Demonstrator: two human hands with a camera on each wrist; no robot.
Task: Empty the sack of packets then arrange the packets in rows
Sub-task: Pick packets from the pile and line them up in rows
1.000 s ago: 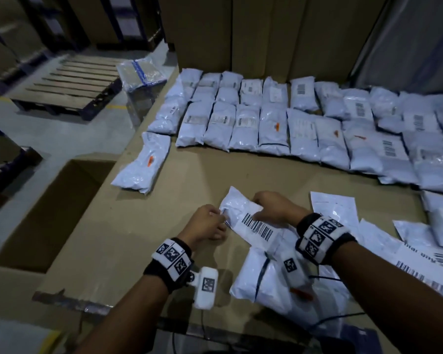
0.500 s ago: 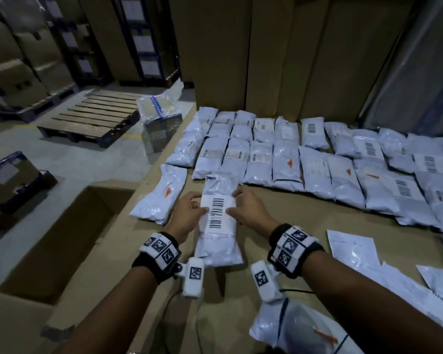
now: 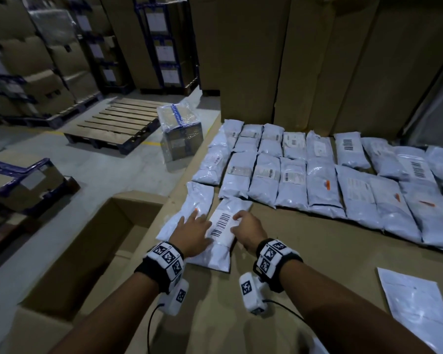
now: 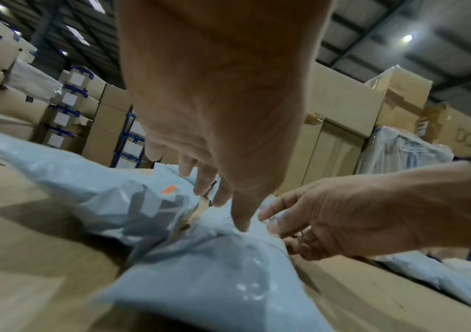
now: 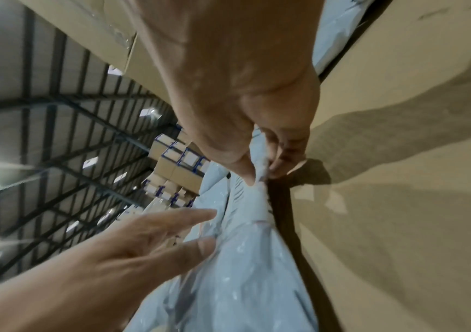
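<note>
A pale grey packet with a barcode label [image 3: 221, 233] lies on the cardboard table [image 3: 292, 254], lengthwise beside a packet with an orange mark [image 3: 193, 200]. My left hand [image 3: 192, 226] rests flat with straight fingers across the seam between the two. In the left wrist view the left hand [image 4: 220, 179] touches the labelled packet [image 4: 214, 269] with its thumb tip. My right hand [image 3: 241, 222] holds the packet's right edge; the right wrist view shows the right hand [image 5: 260, 170] pinching that edge [image 5: 261, 195]. Two rows of packets [image 3: 317, 180] lie behind. No sack is in view.
A flat white packet [image 3: 414, 302] lies loose at the table's front right. An open cardboard box [image 3: 92, 251] stands below the table's left edge. A wrapped box [image 3: 180, 134] and a wooden pallet [image 3: 113, 126] sit on the floor. Tall cartons [image 3: 304, 60] wall the back.
Both hands carried the labelled packet from the front pile to the left, turned it lengthwise and laid it beside the orange-marked packet. The left hand released its grip and now lies flat.
</note>
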